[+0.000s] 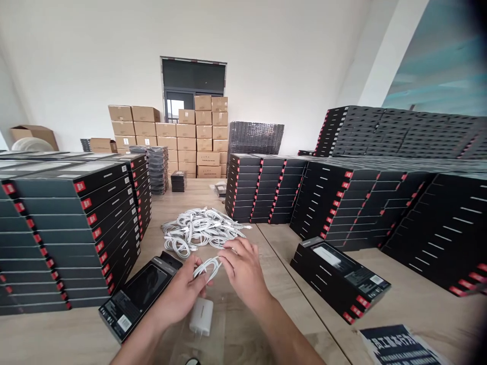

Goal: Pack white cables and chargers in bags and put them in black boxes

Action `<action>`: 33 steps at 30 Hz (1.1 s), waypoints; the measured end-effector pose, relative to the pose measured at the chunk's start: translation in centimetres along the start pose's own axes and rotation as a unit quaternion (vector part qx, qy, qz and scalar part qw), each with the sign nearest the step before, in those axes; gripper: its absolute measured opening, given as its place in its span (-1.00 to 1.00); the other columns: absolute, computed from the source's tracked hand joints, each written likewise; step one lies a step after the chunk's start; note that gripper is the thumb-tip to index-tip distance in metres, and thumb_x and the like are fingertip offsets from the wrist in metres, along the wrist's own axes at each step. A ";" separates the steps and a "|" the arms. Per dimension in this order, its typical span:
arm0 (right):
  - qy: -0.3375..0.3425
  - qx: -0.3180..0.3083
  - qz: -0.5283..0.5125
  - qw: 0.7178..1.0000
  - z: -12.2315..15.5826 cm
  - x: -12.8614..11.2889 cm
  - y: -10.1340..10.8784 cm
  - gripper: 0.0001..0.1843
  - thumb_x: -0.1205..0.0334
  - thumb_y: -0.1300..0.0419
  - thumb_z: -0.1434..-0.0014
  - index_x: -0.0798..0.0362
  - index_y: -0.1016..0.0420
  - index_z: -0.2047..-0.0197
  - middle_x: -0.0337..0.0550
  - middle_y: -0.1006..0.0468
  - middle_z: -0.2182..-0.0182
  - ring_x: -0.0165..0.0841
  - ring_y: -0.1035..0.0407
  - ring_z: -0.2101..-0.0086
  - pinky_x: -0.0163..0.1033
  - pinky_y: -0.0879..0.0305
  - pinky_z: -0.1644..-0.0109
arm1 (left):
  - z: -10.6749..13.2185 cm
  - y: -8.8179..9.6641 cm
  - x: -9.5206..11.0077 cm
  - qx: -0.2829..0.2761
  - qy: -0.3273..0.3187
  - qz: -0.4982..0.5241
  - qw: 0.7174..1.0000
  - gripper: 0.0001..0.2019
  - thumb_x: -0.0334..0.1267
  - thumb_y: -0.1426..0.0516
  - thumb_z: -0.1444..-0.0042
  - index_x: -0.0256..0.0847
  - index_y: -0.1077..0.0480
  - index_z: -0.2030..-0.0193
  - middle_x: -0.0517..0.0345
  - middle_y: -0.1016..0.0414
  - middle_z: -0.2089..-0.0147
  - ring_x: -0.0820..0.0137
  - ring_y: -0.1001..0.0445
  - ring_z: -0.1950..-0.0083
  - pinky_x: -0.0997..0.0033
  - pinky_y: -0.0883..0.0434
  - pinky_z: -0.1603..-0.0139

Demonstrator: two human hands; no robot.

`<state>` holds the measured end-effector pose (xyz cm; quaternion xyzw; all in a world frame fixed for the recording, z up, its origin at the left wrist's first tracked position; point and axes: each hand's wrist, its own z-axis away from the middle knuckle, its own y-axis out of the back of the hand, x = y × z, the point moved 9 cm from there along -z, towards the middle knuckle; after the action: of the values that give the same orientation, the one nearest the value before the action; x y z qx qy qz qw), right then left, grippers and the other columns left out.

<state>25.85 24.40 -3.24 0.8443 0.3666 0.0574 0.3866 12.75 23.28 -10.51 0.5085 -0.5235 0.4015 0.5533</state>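
A coiled white cable (210,267) is held between my two hands over the wooden table. My left hand (184,289) is closed round the coil's near left side. At its far right side, the fingers of my right hand (243,268) pinch the loops. Just below the hands lies a white charger plug (201,317), its prongs toward me. Beyond them spreads a heap of coiled white cables (201,228). Left of my left hand, a black box (139,294) with a dark display front lies at a slant, its far end flap raised.
Tall stacks of black boxes with red labels stand left (64,228) and right (266,192). A short stack of black boxes (338,279) sits right of my arm. A printed sheet (399,347) lies front right. Brown cartons (186,137) line the back wall.
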 end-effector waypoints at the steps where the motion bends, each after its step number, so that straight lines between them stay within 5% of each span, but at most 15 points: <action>1: 0.001 -0.005 0.012 1.000 -0.1 -0.1 0.1 -0.81 0.31 -0.15 -0.26 -0.08 -0.57 0.29 -0.14 -0.57 0.16 -0.18 -0.31 0.10 -0.04 -0.08 0.05 | -0.1 0.2 -0.1 0.004 0.006 0.008 1.000 -0.72 -0.04 -0.13 -0.13 -0.13 -0.16 0.20 0.19 -0.48 0.31 0.40 -0.43 0.39 0.35 -0.37 0.28; 5: 0.006 -0.008 0.037 0.999 -0.4 -0.5 0.6 -0.84 0.33 -0.11 -0.30 -0.02 -0.52 0.25 -0.11 -0.56 0.17 -0.21 -0.29 0.14 -0.10 -0.04 0.12 | -0.2 0.9 0.2 0.027 0.001 0.030 0.999 -0.67 0.02 -0.19 -0.08 -0.16 -0.21 0.27 0.20 -0.50 0.34 0.47 -0.40 0.44 0.46 -0.30 0.38; 10: 0.025 -0.010 0.037 0.999 -0.4 -0.6 0.5 -0.82 0.35 -0.08 -0.33 0.00 -0.48 0.27 -0.18 -0.55 0.38 -0.24 -0.27 0.18 -0.14 -0.01 0.17 | 0.2 0.0 0.2 -0.038 0.045 0.087 0.994 -0.54 0.19 -0.15 -0.07 -0.23 -0.36 0.23 0.12 -0.50 0.30 0.51 -0.36 0.46 0.53 -0.11 0.54; 17: 0.074 0.004 0.069 0.995 -0.3 -1.4 0.6 -0.84 0.35 -0.15 -0.27 -0.02 -0.54 0.31 -0.15 -0.55 0.24 -0.26 -0.26 0.20 -0.16 -0.04 0.17 | 0.2 -0.2 -1.5 -0.048 0.099 0.138 0.984 -0.46 0.29 -0.10 -0.04 -0.23 -0.26 0.48 0.14 -0.43 0.35 0.53 -0.31 0.50 0.52 -0.04 0.55; 20: 0.034 0.028 0.072 0.996 -0.1 -1.6 1.0 -0.78 0.32 -0.09 -0.31 -0.03 -0.56 0.29 -0.12 -0.54 0.27 -0.27 -0.29 0.25 -0.18 -0.08 0.20 | 0.1 0.2 -1.7 -0.016 0.105 0.116 0.988 -0.46 0.31 -0.11 0.00 -0.22 -0.29 0.43 0.20 -0.39 0.40 0.53 -0.28 0.51 0.52 -0.01 0.54; 25: -0.108 -0.014 -0.093 0.990 0.4 -0.3 0.0 -0.77 0.28 -0.08 -0.28 -0.07 -0.58 0.23 -0.18 -0.58 0.34 -0.31 -0.41 0.33 -0.25 -0.23 0.24 | 0.1 0.6 -1.6 0.024 0.119 0.100 0.988 -0.49 0.29 -0.11 0.00 -0.20 -0.29 0.40 0.24 -0.39 0.42 0.52 -0.28 0.51 0.51 -0.08 0.51; 30: -0.126 -0.071 -0.070 0.987 0.5 0.2 -0.7 -0.78 0.35 -0.17 -0.13 -0.08 -0.58 0.47 -0.18 -0.57 0.32 -0.24 -0.40 0.27 -0.21 -0.22 0.22 | -0.4 0.9 -1.8 0.040 0.080 0.079 0.993 -0.57 0.20 -0.08 -0.08 -0.18 -0.27 0.37 0.27 -0.36 0.47 0.51 -0.26 0.53 0.48 -0.16 0.48; 33: -0.167 -0.075 -0.158 0.970 0.8 0.8 -1.3 -0.79 0.28 -0.13 -0.17 -0.03 -0.53 0.46 -0.21 -0.51 0.46 -0.31 -0.38 0.42 -0.24 -0.20 0.33 | -0.6 1.0 -1.7 0.041 0.053 0.077 0.995 -0.58 0.20 -0.09 -0.09 -0.17 -0.27 0.36 0.28 -0.35 0.47 0.49 -0.27 0.51 0.47 -0.18 0.47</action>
<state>26.00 25.03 -4.85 0.7419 0.4203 -0.1186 0.5088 11.68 24.14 -12.00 0.4668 -0.5139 0.4909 0.5263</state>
